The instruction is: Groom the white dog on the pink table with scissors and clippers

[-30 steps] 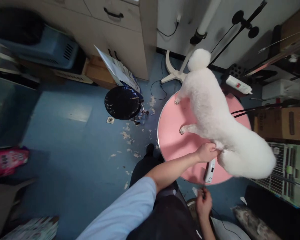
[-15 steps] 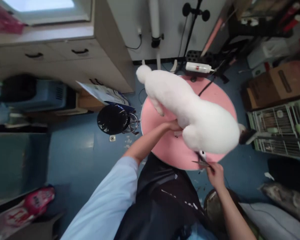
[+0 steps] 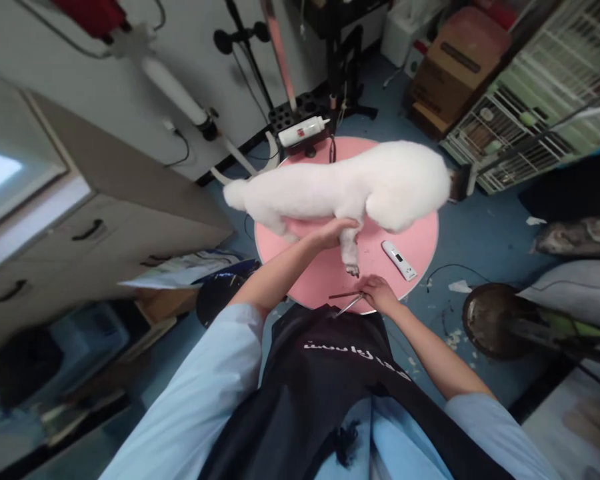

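A white fluffy dog point(image 3: 350, 183) stands on a round pink table point(image 3: 420, 247). My left hand point(image 3: 333, 232) reaches under its belly and cups it, fingers curled against the fur. My right hand point(image 3: 377, 293) is closed on a pair of scissors point(image 3: 347, 301) at the table's near edge, just below the dog's leg. A white clipper point(image 3: 399, 260) lies on the table to the right of that leg. I wear a dark apron over light blue sleeves.
A white bottle point(image 3: 300, 131) lies at the table's far edge beside black stands. A wire cage point(image 3: 510, 113) and a cardboard box point(image 3: 455, 60) are at the right. A cabinet with drawers point(image 3: 95, 227) is at the left; a round brown stool point(image 3: 490, 320) is near my right.
The view has swung round. My right hand has risen from beside my lap to the table edge with the scissors. My left hand stays under the dog, which now stands crosswise.
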The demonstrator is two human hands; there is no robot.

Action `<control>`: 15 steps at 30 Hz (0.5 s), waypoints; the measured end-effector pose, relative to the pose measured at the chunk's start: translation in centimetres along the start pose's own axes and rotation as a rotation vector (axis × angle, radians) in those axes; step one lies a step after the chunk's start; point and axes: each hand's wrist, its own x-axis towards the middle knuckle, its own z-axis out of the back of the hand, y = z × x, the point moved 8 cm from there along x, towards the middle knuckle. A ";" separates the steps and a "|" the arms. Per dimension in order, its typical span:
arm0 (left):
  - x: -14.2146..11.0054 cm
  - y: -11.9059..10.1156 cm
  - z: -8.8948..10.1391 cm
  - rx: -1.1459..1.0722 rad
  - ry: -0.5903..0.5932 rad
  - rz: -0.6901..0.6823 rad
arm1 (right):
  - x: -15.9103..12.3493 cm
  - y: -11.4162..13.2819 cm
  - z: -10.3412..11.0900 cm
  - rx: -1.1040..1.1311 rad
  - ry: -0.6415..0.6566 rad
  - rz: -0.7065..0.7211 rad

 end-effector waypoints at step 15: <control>-3.0 -1.8 -4.1 -0.425 0.026 0.242 | -2.6 2.7 5.0 -0.016 -0.316 -0.319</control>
